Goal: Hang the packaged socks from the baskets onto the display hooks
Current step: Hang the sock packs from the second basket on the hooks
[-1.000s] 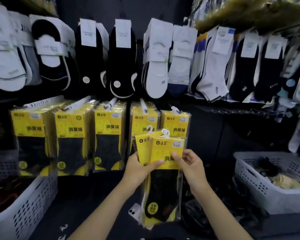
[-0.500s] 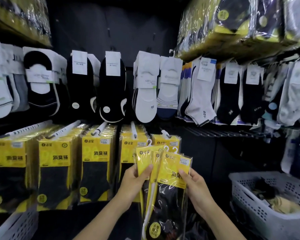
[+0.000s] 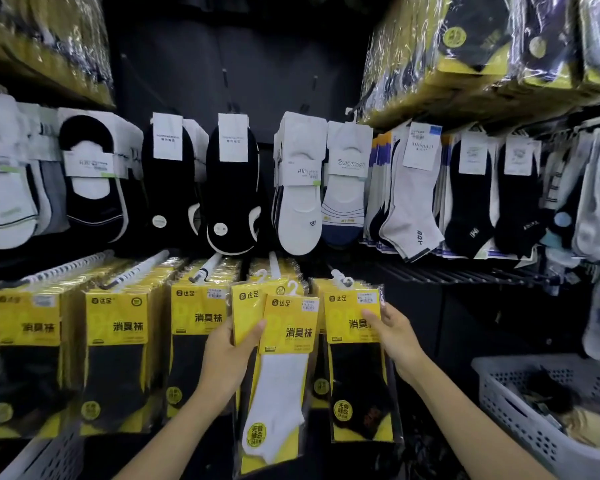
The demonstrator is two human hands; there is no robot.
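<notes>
Left grip curled round two yellow sock packs, white sock foremost, held before the crowded display hooks. Right grip pinching the edge of a black-sock pack at the row's right end. White basket low right, well apart.

I see a white-sock pack in clear wrap with a yellow header card, upright and held in my left hand. A second pack sits fanned behind it, its sock hidden. My right hand pinches a black-sock pack by its right edge; I cannot tell whether its hanger tab is on a hook. Matching hung packs fill the white display hooks to the left. A white perforated basket stands at lower right.
</notes>
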